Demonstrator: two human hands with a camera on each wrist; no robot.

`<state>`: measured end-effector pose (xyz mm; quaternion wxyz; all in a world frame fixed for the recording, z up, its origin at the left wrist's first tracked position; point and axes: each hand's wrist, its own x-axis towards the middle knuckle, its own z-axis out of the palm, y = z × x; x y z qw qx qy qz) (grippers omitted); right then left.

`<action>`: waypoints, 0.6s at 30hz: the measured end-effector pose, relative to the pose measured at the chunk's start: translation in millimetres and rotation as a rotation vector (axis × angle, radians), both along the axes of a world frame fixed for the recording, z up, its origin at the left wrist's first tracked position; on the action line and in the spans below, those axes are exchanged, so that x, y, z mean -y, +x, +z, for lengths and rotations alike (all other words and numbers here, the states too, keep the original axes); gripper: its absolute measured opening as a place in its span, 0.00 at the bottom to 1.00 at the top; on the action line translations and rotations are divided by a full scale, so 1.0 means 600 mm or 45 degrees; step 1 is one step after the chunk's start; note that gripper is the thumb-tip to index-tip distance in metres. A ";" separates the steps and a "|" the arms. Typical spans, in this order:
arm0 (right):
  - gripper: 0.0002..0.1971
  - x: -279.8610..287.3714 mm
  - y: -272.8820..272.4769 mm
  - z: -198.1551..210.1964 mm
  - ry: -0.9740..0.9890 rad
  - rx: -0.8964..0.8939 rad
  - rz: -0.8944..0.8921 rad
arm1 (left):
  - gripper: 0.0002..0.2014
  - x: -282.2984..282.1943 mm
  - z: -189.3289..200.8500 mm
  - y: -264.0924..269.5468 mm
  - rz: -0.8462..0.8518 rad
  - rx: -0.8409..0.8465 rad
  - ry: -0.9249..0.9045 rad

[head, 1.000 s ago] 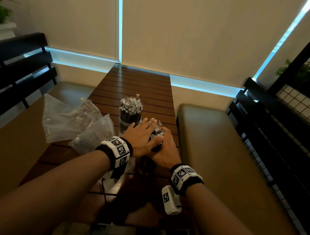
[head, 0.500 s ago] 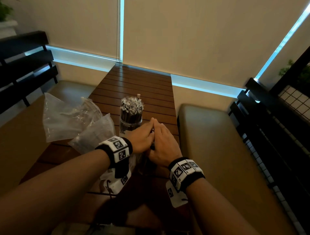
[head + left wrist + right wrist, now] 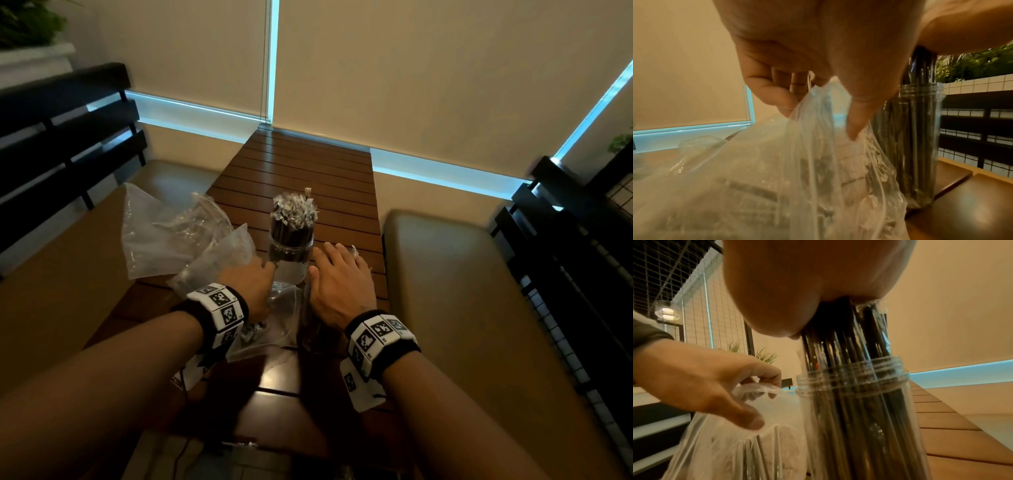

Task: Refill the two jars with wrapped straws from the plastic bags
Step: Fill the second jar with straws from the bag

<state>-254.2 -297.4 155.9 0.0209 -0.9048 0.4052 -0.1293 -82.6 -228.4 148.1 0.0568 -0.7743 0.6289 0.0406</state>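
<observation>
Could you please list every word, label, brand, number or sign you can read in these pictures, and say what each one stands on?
No words, brands or numbers can be read in any view.
White wristband on the left wrist: black-and-white square marker patterns only; tiny marks beside them are too small to read.
White wristband on the right wrist: the same patterns, with small print too blurred to read.
Clear plastic jars, black wrapped straws and clear plastic bags: no print visible.

**No readable text**

No words, brands, labels or numbers can be read anywhere. The only signs are the black-and-white square marker patterns on the left wristband (image 3: pixel 222 308) and the right wristband (image 3: pixel 380 334), with more on the white tags hanging beneath them. Small marks beside the squares are too tiny to make out.
</observation>
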 end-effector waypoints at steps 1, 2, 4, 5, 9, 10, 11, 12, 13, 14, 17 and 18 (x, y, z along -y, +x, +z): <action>0.25 -0.003 0.000 0.001 0.008 -0.009 -0.009 | 0.26 -0.001 0.002 0.000 0.007 -0.010 -0.025; 0.26 -0.003 0.001 0.001 0.016 -0.020 -0.018 | 0.23 -0.001 0.005 0.001 0.020 -0.034 -0.050; 0.29 -0.007 0.002 0.006 0.055 -0.112 -0.051 | 0.22 -0.004 0.015 0.007 0.071 -0.159 -0.096; 0.32 -0.009 0.002 0.012 0.050 -0.168 -0.073 | 0.21 -0.006 0.022 0.012 0.099 -0.237 -0.121; 0.25 -0.060 0.011 0.032 -0.375 -0.060 0.115 | 0.14 -0.013 0.045 0.034 0.105 -0.361 -0.250; 0.18 -0.080 0.020 0.025 -0.455 0.026 0.282 | 0.13 -0.016 0.050 0.037 0.098 -0.369 -0.273; 0.13 -0.099 0.034 0.015 -0.437 0.034 0.444 | 0.13 -0.019 0.054 0.041 0.093 -0.372 -0.286; 0.10 -0.115 0.048 0.005 -0.325 -0.035 0.531 | 0.13 -0.022 0.058 0.041 0.079 -0.384 -0.295; 0.07 -0.126 0.063 -0.004 -0.147 -0.137 0.538 | 0.12 -0.027 0.061 0.042 0.068 -0.399 -0.299; 0.06 -0.133 0.079 -0.017 0.048 -0.207 0.490 | 0.11 -0.033 0.063 0.044 0.050 -0.415 -0.310; 0.09 -0.120 0.127 -0.077 0.501 -0.192 0.161 | 0.11 -0.053 0.066 0.045 -0.025 -0.449 -0.345; 0.14 -0.117 0.142 -0.097 0.552 -0.148 0.118 | 0.12 -0.061 0.068 0.045 -0.053 -0.457 -0.349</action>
